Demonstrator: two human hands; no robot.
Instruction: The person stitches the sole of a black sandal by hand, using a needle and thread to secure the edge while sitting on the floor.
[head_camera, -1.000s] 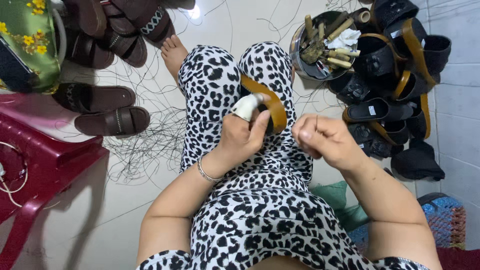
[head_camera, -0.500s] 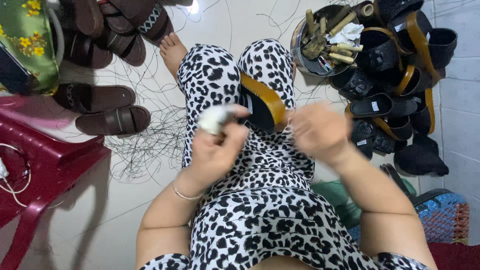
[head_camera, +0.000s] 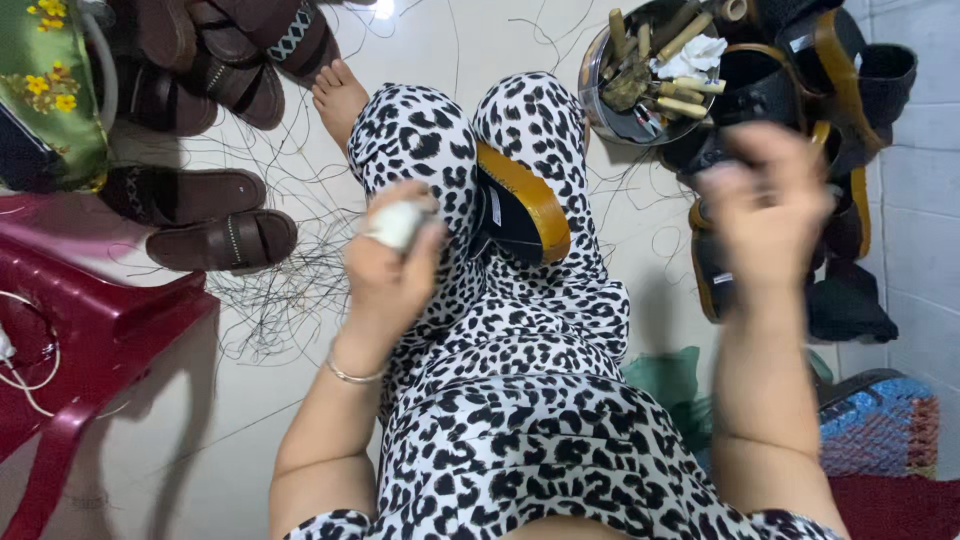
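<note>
– What are your hands doing?
– My left hand (head_camera: 390, 270) grips a small white object (head_camera: 397, 224). My right hand (head_camera: 768, 205) is raised and blurred; I cannot tell its grip.
– And the sandal?
– The tan-edged sandal (head_camera: 520, 205) lies wedged between my knees.

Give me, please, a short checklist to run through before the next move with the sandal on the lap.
1. Sandal resting on the lap, between the knees: ok.
2. Left hand closed on a white wrapped thing: ok.
3. Right hand raised clear of the sandal; whether it holds anything: cannot tell, it is blurred.
4. Metal bowl of tools upright on the floor by the right knee: ok.
5. Floor free of tangle: not ok, loose dark threads lie about the legs.
</note>
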